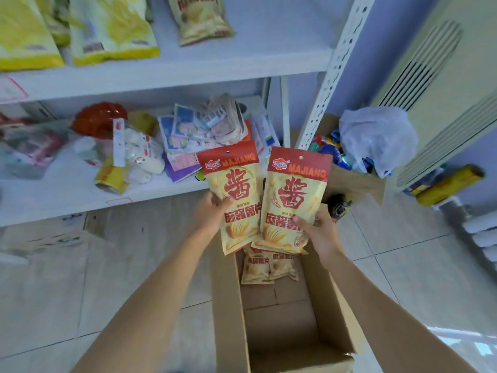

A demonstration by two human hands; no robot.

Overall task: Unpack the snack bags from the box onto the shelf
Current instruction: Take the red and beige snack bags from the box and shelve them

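Observation:
My left hand grips a cream snack bag with a red top by its left edge. A second bag of the same kind is held at its lower right corner by my right hand. Both bags are upright, side by side, above the far end of an open cardboard box on the floor. More of these bags lie at the far end of the box's bottom. The white shelf stands in front of me, with yellow snack bags and a cream bag on its upper level.
The lower shelf level holds mixed packets, a red item and small pouches. Right of the shelf's perforated post stands another cardboard box with a plastic bag and coloured items. A yellow roll lies by a white cabinet.

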